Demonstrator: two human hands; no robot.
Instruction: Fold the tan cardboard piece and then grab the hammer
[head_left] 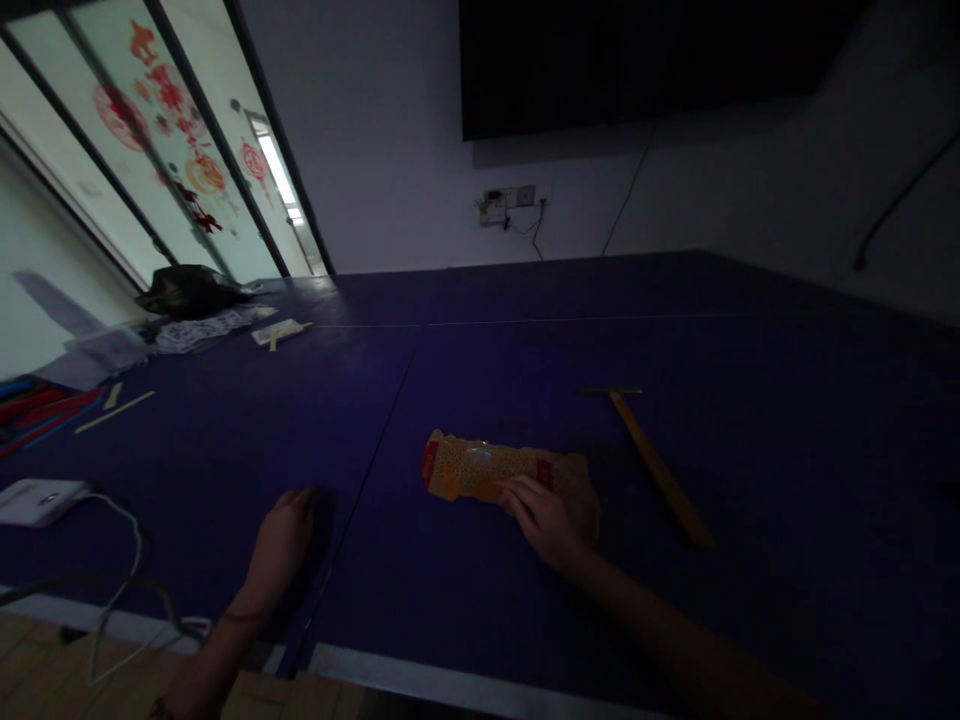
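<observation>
A flat brown package [480, 462] with red patches and a shiny strip lies on the dark blue table [465, 580]. Over its right part rests my right hand [541, 517], fingers bent and pressed together at the surface; whether they pinch anything is too dark to tell. My left hand [283, 535] lies on the table to the left of the package, its fingers curled down and their tips hidden in shadow. To the right of the package is a hammer [656, 465] with a wooden handle and a thin head, touched by neither hand.
A white device [41, 502] with a cable [137, 540] sits at the left edge. Red and blue strips [52, 412], papers [105, 355] and a black bag [191, 290] are farther back on the left. A dark screen [645, 60] hangs on the wall.
</observation>
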